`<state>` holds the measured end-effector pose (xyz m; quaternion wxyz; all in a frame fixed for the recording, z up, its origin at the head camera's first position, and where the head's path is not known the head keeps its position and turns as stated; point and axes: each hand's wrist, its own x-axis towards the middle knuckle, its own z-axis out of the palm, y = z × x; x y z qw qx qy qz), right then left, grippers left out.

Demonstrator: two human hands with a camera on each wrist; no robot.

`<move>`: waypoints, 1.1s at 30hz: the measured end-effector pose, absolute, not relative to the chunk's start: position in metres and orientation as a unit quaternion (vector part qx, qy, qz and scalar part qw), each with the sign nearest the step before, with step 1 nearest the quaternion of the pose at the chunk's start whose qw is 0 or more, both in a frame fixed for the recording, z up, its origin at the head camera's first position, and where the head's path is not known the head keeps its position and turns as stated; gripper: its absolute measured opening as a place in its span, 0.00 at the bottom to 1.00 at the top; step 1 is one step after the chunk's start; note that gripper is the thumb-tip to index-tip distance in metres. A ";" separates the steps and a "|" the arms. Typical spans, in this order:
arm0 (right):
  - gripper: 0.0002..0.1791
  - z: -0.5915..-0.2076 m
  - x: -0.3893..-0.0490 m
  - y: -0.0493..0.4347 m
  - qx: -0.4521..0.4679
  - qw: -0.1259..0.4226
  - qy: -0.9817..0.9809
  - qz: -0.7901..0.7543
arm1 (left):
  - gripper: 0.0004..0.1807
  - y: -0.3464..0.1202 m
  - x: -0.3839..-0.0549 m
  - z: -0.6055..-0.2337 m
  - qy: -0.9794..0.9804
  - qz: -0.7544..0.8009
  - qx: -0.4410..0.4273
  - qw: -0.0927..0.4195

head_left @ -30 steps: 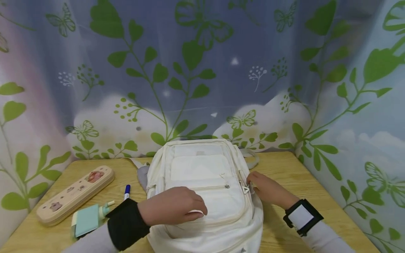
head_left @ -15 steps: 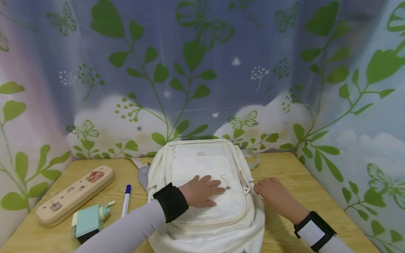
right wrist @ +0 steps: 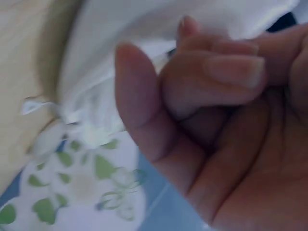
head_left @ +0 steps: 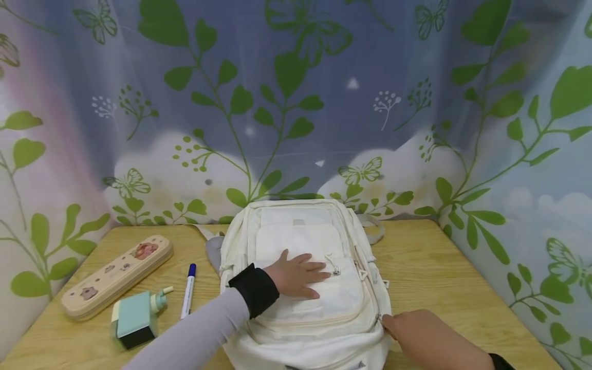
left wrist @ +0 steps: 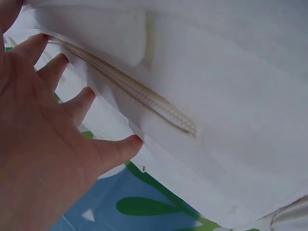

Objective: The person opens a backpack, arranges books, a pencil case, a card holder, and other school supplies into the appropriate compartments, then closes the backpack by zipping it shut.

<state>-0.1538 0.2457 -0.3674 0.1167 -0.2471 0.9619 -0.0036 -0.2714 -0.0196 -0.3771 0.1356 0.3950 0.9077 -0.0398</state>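
A white backpack (head_left: 298,240) lies front side up on the wooden table. My left hand (head_left: 298,276) rests on its front panel with fingers spread, just left of a small metal zipper charm (head_left: 336,269). In the left wrist view the same hand (left wrist: 53,125) lies beside a front pocket zipper (left wrist: 139,94). At the backpack's lower right side, my right hand (head_left: 423,334) pinches a zipper pull, mostly hidden by the fingertips. Curled fingers of that hand (right wrist: 207,120) show against the white fabric in the right wrist view.
Left of the backpack lie a cream pencil case (head_left: 115,280) with cartoon pictures, a mint-green pencil sharpener (head_left: 135,316) with a crank, and a blue-capped marker (head_left: 188,293). A leaf-patterned curtain (head_left: 296,103) hangs behind the table (head_left: 430,267).
My left hand moved up onto the front panel and spread its fingers flat. My right hand slid down along the backpack's right side toward me.
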 end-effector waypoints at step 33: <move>0.08 -0.337 -0.146 0.159 -0.366 0.010 0.905 -0.217 | 0.12 -0.050 -0.220 -0.338 0.866 0.281 0.393 0.130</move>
